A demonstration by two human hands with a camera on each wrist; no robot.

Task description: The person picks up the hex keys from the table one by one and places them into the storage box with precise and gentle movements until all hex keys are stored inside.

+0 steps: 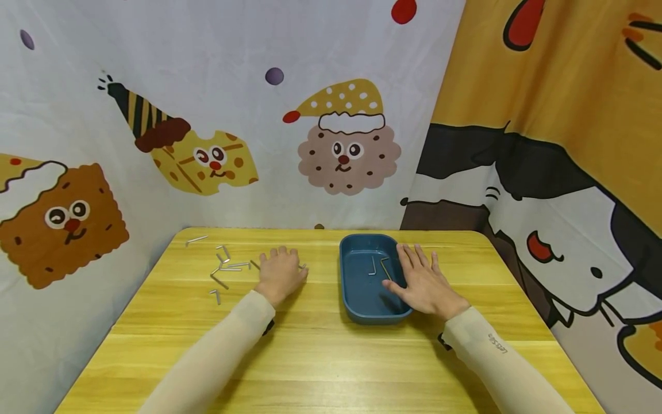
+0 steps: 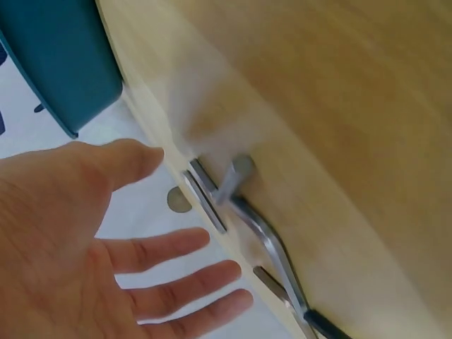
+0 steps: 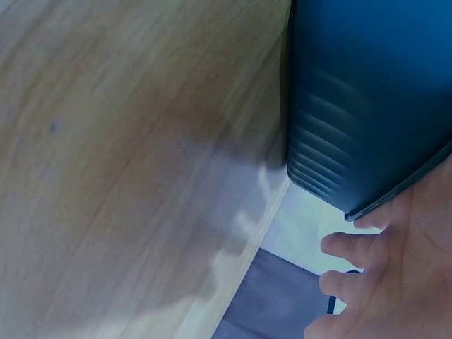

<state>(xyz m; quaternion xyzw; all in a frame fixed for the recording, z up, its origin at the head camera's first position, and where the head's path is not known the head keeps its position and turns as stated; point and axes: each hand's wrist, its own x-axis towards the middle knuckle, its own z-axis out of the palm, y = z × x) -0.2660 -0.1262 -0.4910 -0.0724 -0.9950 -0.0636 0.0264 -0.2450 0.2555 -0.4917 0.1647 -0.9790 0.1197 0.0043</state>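
Note:
My left hand (image 1: pixel 279 275) is over the table among loose L-shaped hex keys, its fingers extended. One hex key (image 1: pixel 255 264) pokes out at its left, and the tip of another shows by the thumb. In the left wrist view several hex keys (image 2: pixel 272 240) lie beyond the fingertips, with nothing in the palm. At the right side of a blue rectangular tray (image 1: pixel 377 319), my right hand (image 1: pixel 426 284) spreads its fingers along the rim, thumb over the inside. Inside the tray lie a silver hex key (image 1: pixel 374 266) and a brass-toned one (image 1: pixel 386 270).
Several more silver hex keys (image 1: pixel 238 265) are scattered on the left of the wooden table (image 1: pixel 310 356). One key (image 1: pixel 196 240) lies near the far left corner. Printed curtains (image 1: pixel 269 201) hang close behind the table and along its sides.

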